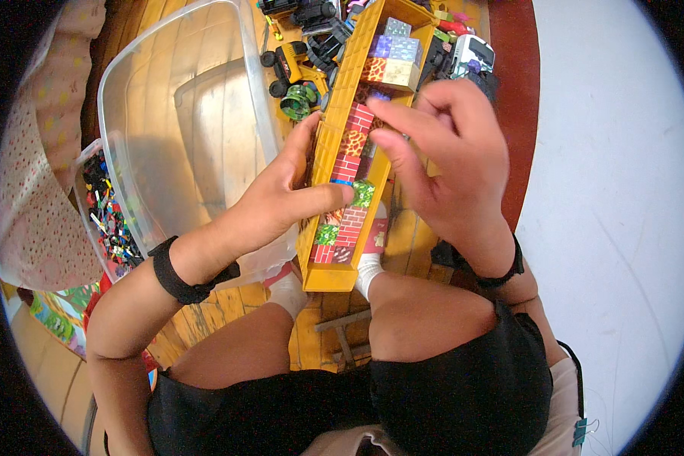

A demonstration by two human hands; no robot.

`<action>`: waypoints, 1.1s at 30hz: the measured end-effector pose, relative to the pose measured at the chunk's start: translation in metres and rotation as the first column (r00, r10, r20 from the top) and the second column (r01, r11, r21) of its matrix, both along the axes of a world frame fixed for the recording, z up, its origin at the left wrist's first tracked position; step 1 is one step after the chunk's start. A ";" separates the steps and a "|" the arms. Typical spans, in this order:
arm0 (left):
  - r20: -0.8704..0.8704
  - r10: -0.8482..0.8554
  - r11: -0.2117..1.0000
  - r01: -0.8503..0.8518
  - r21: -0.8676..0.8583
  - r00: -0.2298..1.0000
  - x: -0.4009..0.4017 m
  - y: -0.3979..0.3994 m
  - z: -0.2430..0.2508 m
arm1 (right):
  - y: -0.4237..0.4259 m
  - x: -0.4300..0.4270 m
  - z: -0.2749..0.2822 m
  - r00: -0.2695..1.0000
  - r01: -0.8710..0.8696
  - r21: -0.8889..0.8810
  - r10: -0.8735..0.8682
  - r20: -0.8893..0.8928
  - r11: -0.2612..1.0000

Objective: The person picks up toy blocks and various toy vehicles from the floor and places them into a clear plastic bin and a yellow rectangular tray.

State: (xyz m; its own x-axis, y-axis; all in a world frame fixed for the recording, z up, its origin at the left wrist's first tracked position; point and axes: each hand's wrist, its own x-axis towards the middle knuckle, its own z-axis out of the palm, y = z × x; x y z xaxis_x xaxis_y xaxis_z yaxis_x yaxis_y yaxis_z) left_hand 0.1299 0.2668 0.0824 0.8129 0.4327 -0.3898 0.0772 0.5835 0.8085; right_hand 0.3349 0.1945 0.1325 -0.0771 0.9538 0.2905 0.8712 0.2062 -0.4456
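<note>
A long yellow plastic box [330, 280] slants away above my feet. My left hand [279, 196] grips its left wall, with the thumb bent over the rim onto the blocks inside. Patterned cubes line the box: red brick-print blocks [349, 166], leafy green ones [363, 194] and an orange-and-yellow block [354, 142]. Towards the far end, grey and purple cubes [403, 50] stack higher beside a beige one [402, 74]. Over the middle of the box hovers my right hand [456, 148], thumb and forefinger apart with nothing visible held. It partly hides darker blocks beneath.
A large clear plastic bin [205, 114] stands left, beside a smaller container of mixed small pieces [111, 222]. Ahead on the wooden floor lie a yellow toy digger [290, 62], a green toy wheel [299, 102] and a white toy vehicle [474, 52]. A white surface [610, 171] borders the right.
</note>
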 end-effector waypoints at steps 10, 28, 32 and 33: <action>-0.072 -0.062 0.994 0.068 0.087 0.995 -0.003 -0.001 -0.001 | 0.022 0.014 -0.008 0.995 0.064 0.177 -0.076 0.061 0.982; -0.025 0.048 0.999 -0.048 -0.017 0.999 -0.009 -0.001 -0.002 | -0.003 0.005 0.003 0.973 -0.043 0.016 0.046 -0.228 0.999; -0.030 0.024 0.998 -0.025 -0.062 0.999 -0.011 0.001 -0.002 | 0.005 0.006 0.009 0.988 -0.043 -0.067 0.033 -0.150 0.997; -0.019 0.015 0.995 -0.017 -0.099 1.000 -0.010 0.002 -0.002 | 0.005 0.007 0.010 0.993 -0.080 -0.077 0.073 -0.096 0.994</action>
State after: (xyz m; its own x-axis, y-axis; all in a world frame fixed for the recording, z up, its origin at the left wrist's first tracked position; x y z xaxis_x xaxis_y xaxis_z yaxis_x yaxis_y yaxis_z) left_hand 0.1195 0.2689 0.0804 0.7985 0.4041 -0.4463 0.0818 0.6617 0.7453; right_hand 0.3423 0.1992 0.1421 -0.1272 0.9666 0.2225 0.8082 0.2310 -0.5417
